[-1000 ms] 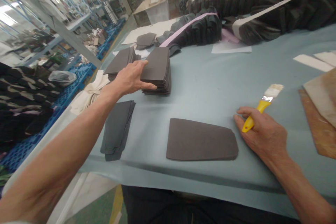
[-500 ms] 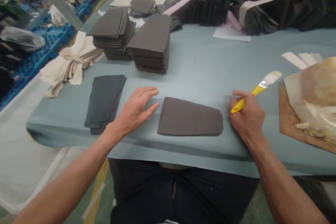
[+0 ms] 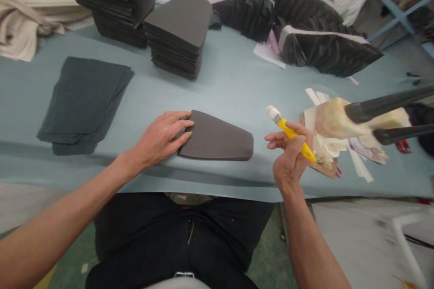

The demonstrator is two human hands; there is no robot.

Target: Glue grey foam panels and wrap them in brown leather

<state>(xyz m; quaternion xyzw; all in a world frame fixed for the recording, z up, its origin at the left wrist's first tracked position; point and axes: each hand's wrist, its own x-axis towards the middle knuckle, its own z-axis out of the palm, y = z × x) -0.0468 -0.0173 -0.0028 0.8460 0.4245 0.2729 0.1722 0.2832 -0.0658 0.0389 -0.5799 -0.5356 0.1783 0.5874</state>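
Left hand (image 3: 162, 137): grip released, fingers flat on the wide end of the dark grey tapered foam piece (image 3: 220, 140); half a second ago it hovered just beside it.
Foam piece: flat on the pale blue-grey surface (image 3: 237, 81), near its front edge.
Right hand (image 3: 288, 158): grip clenched on the yellow-handled brush (image 3: 293, 135), now raised, with the bristles swung up-left.

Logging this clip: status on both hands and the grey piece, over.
Left hand flat on grey piece, at its left end. Right hand shut on yellow brush, apart from the piece. Nothing between them.
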